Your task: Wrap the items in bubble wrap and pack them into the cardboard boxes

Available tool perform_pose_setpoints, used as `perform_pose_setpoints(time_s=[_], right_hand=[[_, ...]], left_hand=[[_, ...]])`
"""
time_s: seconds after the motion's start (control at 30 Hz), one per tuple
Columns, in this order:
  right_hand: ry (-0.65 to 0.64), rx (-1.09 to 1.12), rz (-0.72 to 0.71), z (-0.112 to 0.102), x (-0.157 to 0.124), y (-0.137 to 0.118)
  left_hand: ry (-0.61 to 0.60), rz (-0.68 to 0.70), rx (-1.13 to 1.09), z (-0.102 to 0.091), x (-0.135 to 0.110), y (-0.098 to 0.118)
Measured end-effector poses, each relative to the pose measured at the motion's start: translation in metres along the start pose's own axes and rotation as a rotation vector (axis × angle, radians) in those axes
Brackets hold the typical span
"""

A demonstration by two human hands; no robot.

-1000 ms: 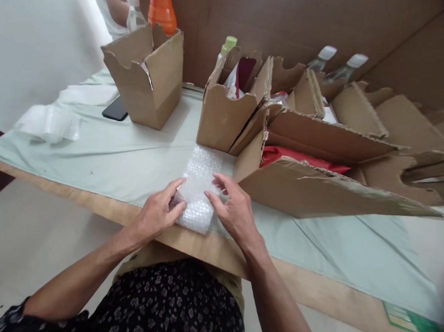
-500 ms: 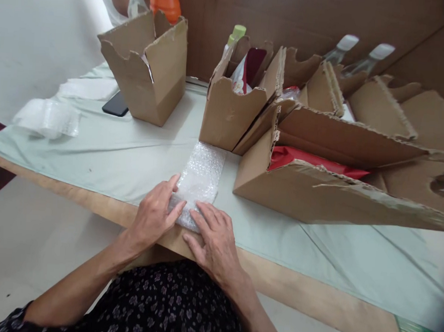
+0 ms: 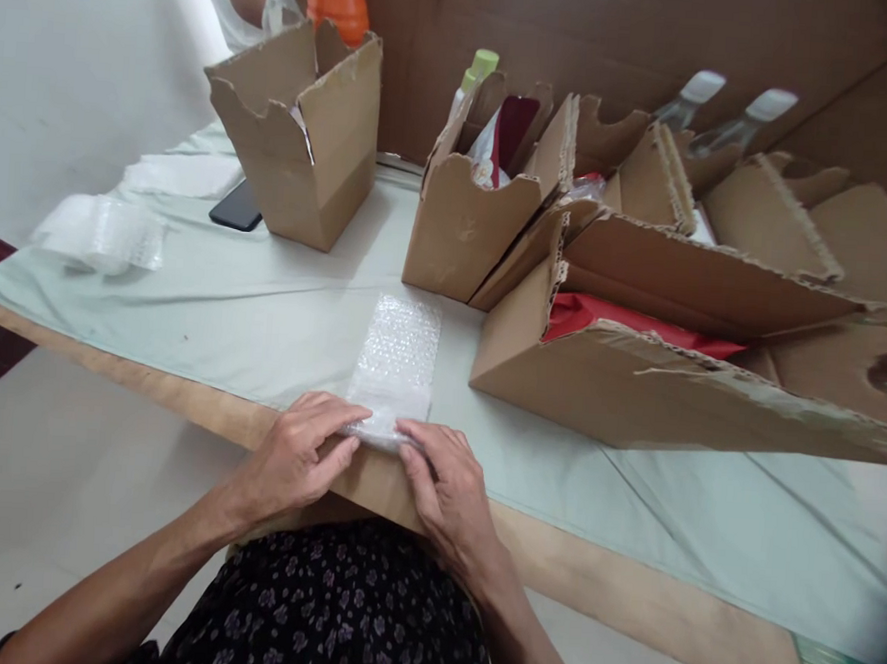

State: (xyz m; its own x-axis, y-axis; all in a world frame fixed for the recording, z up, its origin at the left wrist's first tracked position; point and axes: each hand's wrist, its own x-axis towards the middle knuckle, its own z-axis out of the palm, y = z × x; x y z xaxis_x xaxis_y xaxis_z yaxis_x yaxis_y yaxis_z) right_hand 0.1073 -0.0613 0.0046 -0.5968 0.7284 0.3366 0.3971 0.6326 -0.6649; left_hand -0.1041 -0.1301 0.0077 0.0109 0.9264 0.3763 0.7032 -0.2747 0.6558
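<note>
A strip of clear bubble wrap [image 3: 398, 344] lies flat on the pale green cloth at the table's front edge, its near end folded or rolled into a thicker band. My left hand [image 3: 305, 454] grips the left corner of that band, fingers on top and thumb at the near side. At the right corner my right hand [image 3: 446, 477] holds the band the same way, fingertips over it and thumb in front. Both hands rest at the wooden edge [image 3: 374, 483]. Whether anything is wrapped inside the band, I cannot tell.
Cardboard boxes [image 3: 465, 233] stand behind and to the right, the nearest long box [image 3: 671, 406] holding a red packet [image 3: 631, 323]. Further left are another carton [image 3: 295, 173], a black phone [image 3: 237, 207] and loose bubble wrap [image 3: 104, 234]. An orange bottle [image 3: 337, 5] stands behind.
Both hands have drawn to the corners of the wrap's near end and now grip it. The strip has slid slightly towards me, its far end away from the box.
</note>
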Motion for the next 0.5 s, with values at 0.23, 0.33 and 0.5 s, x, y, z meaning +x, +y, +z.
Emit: perform_pose_setpoints(time_s=[0.23, 0.33, 0.5], right_hand=[[0.226, -0.184, -0.082, -0.007, -0.004, -0.006], [0.085, -0.229, -0.137, -0.006, -0.003, -0.007], [-0.095, -0.310, -0.154, 0.002, 0.009, 0.006]], left_hand=[[0.038, -0.203, 0.023, 0.009, 0.014, -0.004], [0.062, -0.151, 0.094, 0.016, 0.016, -0.009], [0.099, -0.084, 0.205, 0.016, 0.012, -0.009]])
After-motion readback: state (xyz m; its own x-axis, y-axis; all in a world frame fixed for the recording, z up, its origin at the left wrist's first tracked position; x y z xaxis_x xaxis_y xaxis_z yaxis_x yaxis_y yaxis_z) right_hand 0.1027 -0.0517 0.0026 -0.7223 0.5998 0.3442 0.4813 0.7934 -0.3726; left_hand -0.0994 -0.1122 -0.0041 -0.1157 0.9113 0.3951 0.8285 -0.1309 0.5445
